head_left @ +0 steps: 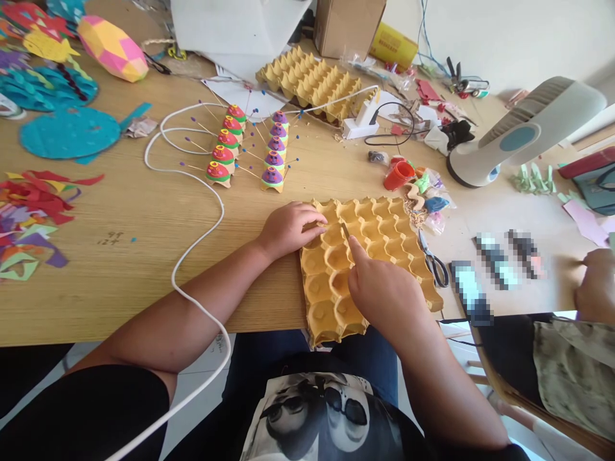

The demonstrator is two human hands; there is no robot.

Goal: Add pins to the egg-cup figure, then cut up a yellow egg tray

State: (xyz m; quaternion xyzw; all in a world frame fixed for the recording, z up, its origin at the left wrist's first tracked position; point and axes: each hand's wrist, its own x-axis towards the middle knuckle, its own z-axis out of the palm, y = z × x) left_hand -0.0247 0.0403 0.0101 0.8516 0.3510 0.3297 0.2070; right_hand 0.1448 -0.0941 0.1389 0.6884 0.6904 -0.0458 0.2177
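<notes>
A yellow moulded-pulp egg tray lies before me, its near edge at the table's front edge. My left hand rests on its upper left edge, fingers curled over the rim and holding it. With its index finger stretched along the back, my right hand grips a slim knife. The knife's tip touches the tray between two cups near the far left; the handle is hidden in my palm. Black-handled scissors lie against the tray's right side.
Two rows of painted egg-carton figures, red and purple, stand beyond. A second egg tray lies at the back. A white cable loops across my left arm. A white fan, phones and another person's hand are rightward.
</notes>
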